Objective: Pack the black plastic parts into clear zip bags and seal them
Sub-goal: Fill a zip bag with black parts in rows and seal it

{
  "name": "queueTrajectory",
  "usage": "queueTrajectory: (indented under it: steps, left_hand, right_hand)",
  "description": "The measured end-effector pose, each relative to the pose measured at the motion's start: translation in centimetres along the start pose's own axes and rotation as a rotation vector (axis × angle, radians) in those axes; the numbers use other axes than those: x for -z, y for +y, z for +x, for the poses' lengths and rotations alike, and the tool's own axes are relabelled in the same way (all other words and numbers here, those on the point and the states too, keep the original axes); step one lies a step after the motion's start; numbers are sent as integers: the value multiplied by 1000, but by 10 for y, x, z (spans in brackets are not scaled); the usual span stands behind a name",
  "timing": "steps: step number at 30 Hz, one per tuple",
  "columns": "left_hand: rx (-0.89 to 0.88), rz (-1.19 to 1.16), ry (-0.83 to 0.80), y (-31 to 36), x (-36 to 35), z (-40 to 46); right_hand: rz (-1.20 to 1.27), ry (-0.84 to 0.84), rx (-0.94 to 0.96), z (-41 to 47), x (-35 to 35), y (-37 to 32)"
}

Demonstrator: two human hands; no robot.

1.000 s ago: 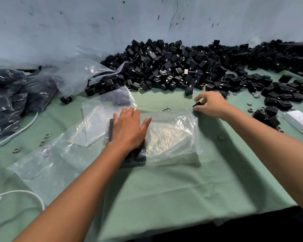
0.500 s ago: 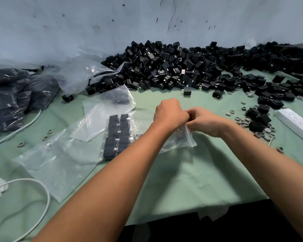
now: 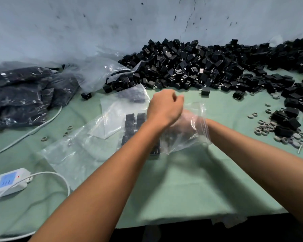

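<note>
Being handled at the middle of the green cloth [image 3: 191,186]: one clear zip bag [image 3: 187,131], thin, soft and slippery film, judged almost weightless and liable to collapse or slide unless taken at its mouth edge. The bag's upper rim is being pinched by the left hand [image 3: 164,107], fingers curled on the film; the right hand [image 3: 187,119] is being seen only dimly through the plastic, pushed inside the bag, its fingers too blurred for their state to be told. Lying just beside and partly under the bag: a row of black plastic parts [image 3: 135,124], small, rigid blocks, judged light singly and best taken by their flat sides, several at once. Further stock is being kept as a loose heap [image 3: 191,65] against the wall. Spare empty bags [image 3: 73,154] are lying to the left, filled bags [image 3: 21,95] beyond them
</note>
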State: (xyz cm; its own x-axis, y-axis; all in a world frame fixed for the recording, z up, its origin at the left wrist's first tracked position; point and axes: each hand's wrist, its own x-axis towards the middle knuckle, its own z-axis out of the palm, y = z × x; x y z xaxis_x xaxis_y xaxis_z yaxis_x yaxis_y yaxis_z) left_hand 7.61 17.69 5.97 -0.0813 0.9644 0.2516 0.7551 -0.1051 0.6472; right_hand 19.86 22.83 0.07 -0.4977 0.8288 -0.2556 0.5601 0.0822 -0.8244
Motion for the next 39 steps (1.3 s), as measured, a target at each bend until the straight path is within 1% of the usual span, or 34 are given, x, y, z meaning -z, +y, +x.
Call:
queueTrajectory:
  steps: [2,5,7,9,11,15,18,21,23,24,26,27,28,29,31,32,33,34,35,37,38,39]
  left_hand:
    - [88,-49,95,-33,11,0]
    - [288,-203,241,-76,25,-2]
    - [428,-308,335,-97,32,-3]
    - [515,-350,412,-110,37,-3]
    - [536,-354,437,-117,41,-3]
    - [508,-328,439,-122,42,-1]
    - [483,-313,430,-121,40,-2]
    - [440,-259,406,-118,36,-4]
    - [342,-143,370,-114,31,-7]
    - [261,-45,334,-112,27,-9]
    - [90,182,220,-105,16,-13]
    - [35,282,141,-102,9,-15]
    - [2,368,51,-99,2,-17]
    - [-14,422,-41,-96,-4,-19]
    - [-9,457,-181,-94,-15,-22]
    - [-4,473,-223,-94,-19,-23]
    - [1,493,-246,-96,-21,-22]
    - [2,513,-260,-96,-23,-22]
    - [2,531,-270,-97,-24,-21]
    - [2,549,-276,-97,-24,-20]
    - [1,551,-277,-98,-24,-20]
    - [1,554,-278,-98,-24,-19]
  right_hand:
    - [119,-69,48,2,-10,-2]
    - [232,-70,58,10,-14,5]
    - [240,-113,71,13,-14,5]
    - [214,-170,83,19,-12,5]
    - [141,-198,96,25,-11,3]
    - [14,-238,126,31,-14,-4]
    - [16,-273,125,35,-16,-1]
    - [32,-234,124,40,-19,2]
    - [13,-140,112,38,-17,3]
    - [4,-131,109,35,-13,2]
    - [-26,-193,99,23,2,3]
    - [-68,-213,94,13,12,4]
    - [-97,-221,89,4,23,6]
    - [-72,-228,71,-4,35,11]
    - [69,-217,-22,-19,57,24]
    - [93,-166,-91,-25,66,30]
    - [92,-66,-169,-28,72,36]
    - [86,83,-242,-28,77,41]
    - [69,267,-295,-26,82,47]
    - [-11,606,-326,-17,89,55]
    - [-87,725,-316,-13,91,58]
    - [-187,806,-304,-9,94,61]
